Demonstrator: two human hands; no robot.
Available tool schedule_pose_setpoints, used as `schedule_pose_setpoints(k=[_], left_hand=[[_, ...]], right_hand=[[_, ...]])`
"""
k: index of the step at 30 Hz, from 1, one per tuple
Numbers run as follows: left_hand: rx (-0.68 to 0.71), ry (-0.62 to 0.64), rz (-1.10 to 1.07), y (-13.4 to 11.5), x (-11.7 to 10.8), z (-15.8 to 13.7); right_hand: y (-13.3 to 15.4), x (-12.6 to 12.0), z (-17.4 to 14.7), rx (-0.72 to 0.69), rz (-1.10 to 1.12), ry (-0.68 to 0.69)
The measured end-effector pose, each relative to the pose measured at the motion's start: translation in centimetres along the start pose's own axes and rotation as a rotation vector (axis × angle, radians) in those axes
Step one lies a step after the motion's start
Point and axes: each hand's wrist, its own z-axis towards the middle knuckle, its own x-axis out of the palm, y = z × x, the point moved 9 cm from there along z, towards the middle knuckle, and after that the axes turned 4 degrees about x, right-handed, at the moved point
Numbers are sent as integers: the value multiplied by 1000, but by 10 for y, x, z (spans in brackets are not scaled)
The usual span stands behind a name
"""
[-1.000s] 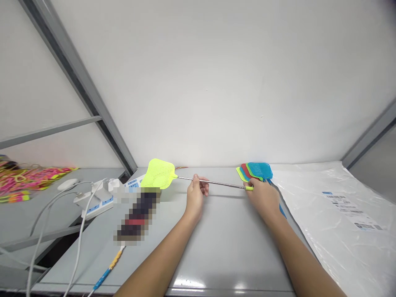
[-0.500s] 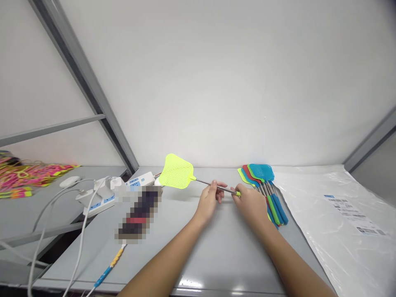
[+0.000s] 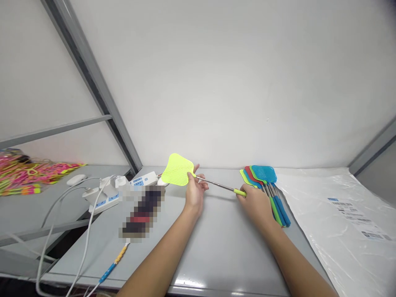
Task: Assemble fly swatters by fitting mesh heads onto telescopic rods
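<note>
A yellow-green fly swatter (image 3: pixel 178 170) with a metal shaft is held level above the table between both hands. My left hand (image 3: pixel 194 190) grips it where the paddle meets the shaft, thumb on the near side and some fingers loosely spread behind. Around the grip at the other end, my right hand (image 3: pixel 254 203) is closed, with part of the yellow-green grip showing past the fingers. Just beyond my right hand lies a pile of fly swatters (image 3: pixel 264 174) in blue, red and green, its handles partly hidden by that hand.
A grey table (image 3: pixel 216 247) runs up to a white wall. On its left are a power strip (image 3: pixel 144 180) with plugs and white cables, and a blurred-out object (image 3: pixel 144 212). White plastic packaging (image 3: pixel 321 206) covers the right side. Colourful packaged items (image 3: pixel 37 171) lie on the far-left surface.
My left hand has slid along the shaft to the base of the paddle. My right hand has shifted slightly, so more of the yellow-green grip shows. The view has moved a little.
</note>
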Motion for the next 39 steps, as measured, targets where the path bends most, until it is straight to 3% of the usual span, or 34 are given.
schedule_pose_setpoints(k=[4,12,18,23,29,39], left_hand=[[50,-80,-46,-12,-17,10],[71,-257,-153,-23,-50,26],[134,-306,-110,-38,-64,33],[143,-180,-10,-29,-41,27],[13,11,31,4,-3,7],[-87,68,68,11,-2,5]], right_hand=[[4,4,-2,-46,27,33],[43,19,-23,-253,127,129],[58,21,-32,-333,153,176],[62,25,-33,-332,162,177],[64,31,-36,-294,173,154],[60,32,-35,-253,252,176]])
